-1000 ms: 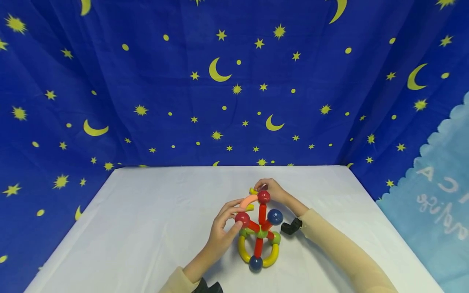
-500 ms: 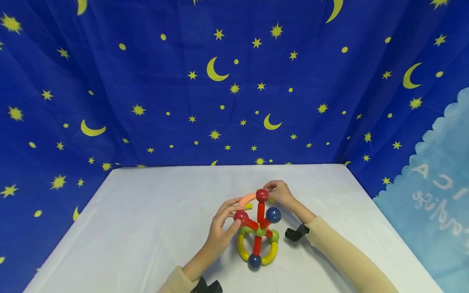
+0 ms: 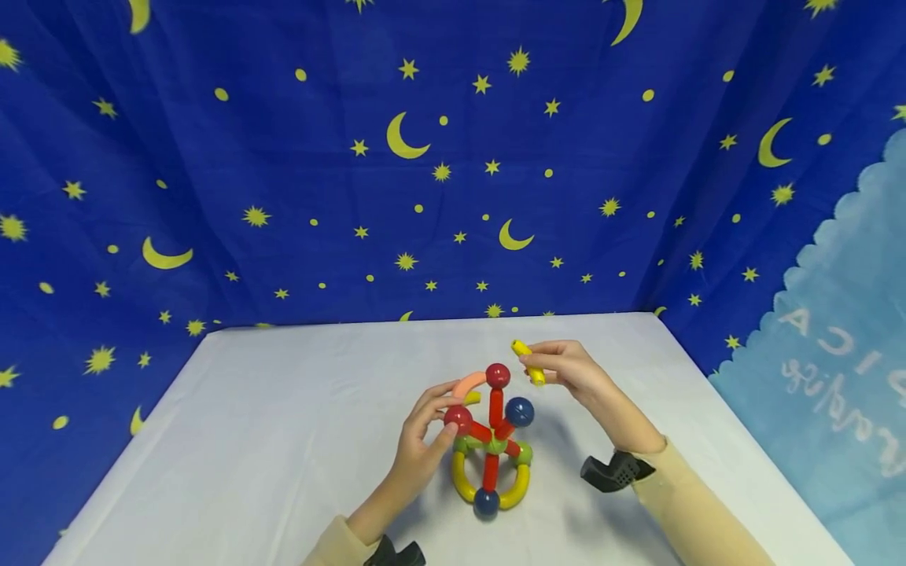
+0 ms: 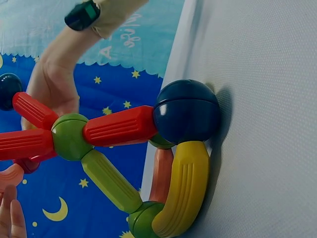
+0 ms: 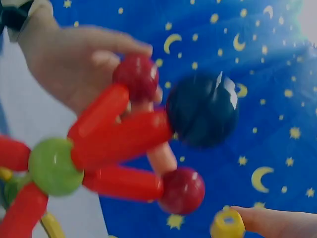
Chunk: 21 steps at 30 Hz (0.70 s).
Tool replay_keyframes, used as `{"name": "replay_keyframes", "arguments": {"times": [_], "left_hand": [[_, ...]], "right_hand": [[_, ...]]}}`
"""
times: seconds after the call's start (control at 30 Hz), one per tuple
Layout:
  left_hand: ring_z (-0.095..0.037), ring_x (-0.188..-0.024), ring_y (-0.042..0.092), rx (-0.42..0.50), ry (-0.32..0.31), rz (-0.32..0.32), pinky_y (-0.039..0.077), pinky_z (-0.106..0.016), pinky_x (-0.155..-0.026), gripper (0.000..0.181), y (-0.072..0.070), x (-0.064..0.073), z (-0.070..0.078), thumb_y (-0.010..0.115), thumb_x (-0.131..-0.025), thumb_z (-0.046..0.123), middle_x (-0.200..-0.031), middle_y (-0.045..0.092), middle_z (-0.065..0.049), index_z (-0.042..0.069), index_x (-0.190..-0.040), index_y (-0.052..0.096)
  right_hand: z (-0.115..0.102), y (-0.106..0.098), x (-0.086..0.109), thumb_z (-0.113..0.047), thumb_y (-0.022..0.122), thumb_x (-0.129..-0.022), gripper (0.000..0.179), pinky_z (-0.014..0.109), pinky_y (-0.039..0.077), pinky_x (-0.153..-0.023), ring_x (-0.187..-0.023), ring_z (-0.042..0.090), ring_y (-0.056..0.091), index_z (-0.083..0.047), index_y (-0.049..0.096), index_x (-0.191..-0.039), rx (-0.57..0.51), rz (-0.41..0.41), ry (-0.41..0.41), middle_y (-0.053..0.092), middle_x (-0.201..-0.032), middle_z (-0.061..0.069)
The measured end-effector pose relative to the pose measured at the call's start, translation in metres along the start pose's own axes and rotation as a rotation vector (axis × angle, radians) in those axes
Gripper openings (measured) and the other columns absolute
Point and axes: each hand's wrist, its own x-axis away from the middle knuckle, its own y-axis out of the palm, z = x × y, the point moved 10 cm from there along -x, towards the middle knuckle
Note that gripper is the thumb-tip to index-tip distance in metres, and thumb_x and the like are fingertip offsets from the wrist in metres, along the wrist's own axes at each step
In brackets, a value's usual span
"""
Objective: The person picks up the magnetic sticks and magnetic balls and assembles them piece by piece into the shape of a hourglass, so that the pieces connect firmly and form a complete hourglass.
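Note:
A magnetic stick-and-ball model (image 3: 498,442) stands on the table. Red sticks spread from its green middle ball (image 4: 72,136), and yellow curved sticks curve round its base to a blue ball (image 3: 486,502). My left hand (image 3: 421,440) grips the red ball (image 3: 458,419) at its left, fingers against a pink curved stick (image 3: 469,384) that bridges to the far red ball (image 3: 499,375). Above and right of that ball, my right hand (image 3: 576,369) pinches a loose yellow stick (image 3: 531,366), apart from the model. Its end (image 5: 228,224) shows in the right wrist view.
Behind the pink stick a yellow piece (image 3: 472,398) shows partly; what it joins is hidden. Another blue ball (image 3: 520,411) juts out right of the model's middle. A starry blue curtain (image 3: 340,196) rises behind the white table (image 3: 269,440), with a light-blue cloth (image 3: 849,346) at right.
My right hand has come out from behind the far red ball, moving right and toward me with the yellow stick. My left hand keeps its grip on the model. The head view shifts slightly.

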Motion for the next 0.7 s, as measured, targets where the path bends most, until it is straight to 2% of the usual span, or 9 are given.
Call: {"name": "replay_keyframes", "arguments": {"times": [0.17, 0.3, 0.53, 0.7], "left_hand": [[-0.009, -0.124, 0.048, 0.009, -0.008, 0.002, 0.046, -0.024, -0.09, 0.029, -0.002, 0.0, -0.003, 0.052, -0.09, 0.001, -0.138, 0.051, -0.012, 0.01, -0.117, 0.06], [-0.008, -0.123, 0.048, 0.011, -0.003, 0.009, 0.046, -0.024, -0.089, 0.029, -0.003, 0.0, -0.003, 0.052, -0.09, 0.0, -0.137, 0.051, -0.013, 0.009, -0.116, 0.06], [-0.009, -0.123, 0.048, 0.016, -0.001, 0.005, 0.046, -0.024, -0.089, 0.029, -0.001, 0.001, -0.003, 0.052, -0.09, 0.0, -0.137, 0.051, -0.013, 0.009, -0.116, 0.06], [-0.009, -0.124, 0.048, 0.035, 0.003, 0.003, 0.046, -0.023, -0.09, 0.028, 0.0, 0.001, -0.004, 0.051, -0.09, 0.0, -0.137, 0.05, -0.015, 0.008, -0.116, 0.06]], "right_hand": [[-0.015, 0.011, 0.018, -0.017, 0.066, -0.087, 0.022, 0.03, 0.055, -0.078, -0.077, 0.012, 0.061, 0.001, 0.063, -0.099, -0.037, -0.016, -0.009, 0.064, -0.086, -0.002], [-0.022, 0.017, 0.024, -0.015, 0.067, -0.086, 0.018, 0.022, 0.056, -0.067, -0.068, 0.01, 0.062, -0.001, 0.059, -0.094, -0.065, -0.009, -0.026, 0.062, -0.082, -0.002], [-0.022, 0.023, 0.03, -0.018, 0.068, -0.085, 0.021, 0.021, 0.053, -0.061, -0.062, 0.009, 0.059, -0.001, 0.057, -0.094, 0.021, -0.02, -0.029, 0.064, -0.072, -0.005], [-0.022, 0.021, 0.034, -0.022, 0.067, -0.088, 0.032, 0.021, 0.053, -0.058, -0.061, 0.009, 0.058, 0.004, 0.058, -0.106, 0.069, -0.007, -0.044, 0.065, -0.073, -0.003]]}}
